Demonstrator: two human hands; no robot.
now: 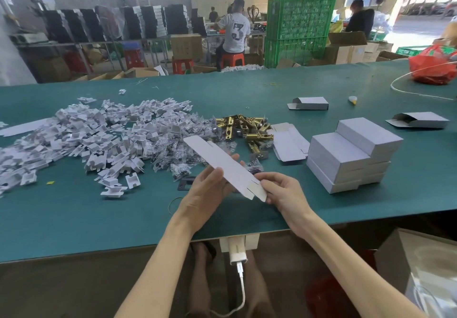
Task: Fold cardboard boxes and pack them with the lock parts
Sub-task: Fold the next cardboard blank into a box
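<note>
Folding step, box not yet formed: my left hand (210, 189) grips the flat white cardboard box blank (222, 164) mid-length and my right hand (282, 191) pinches its near flap, above the green table (123, 219) by its near edge. Next, I judge: open it square, then take the brass lock latches (249, 127) lying farther off.

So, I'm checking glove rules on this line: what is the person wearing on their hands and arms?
The left hand and right hand are ungloved, with no rings, watch or bracelet visible. No sleeves show either; both arms are uncovered to the frame's edge.
</note>
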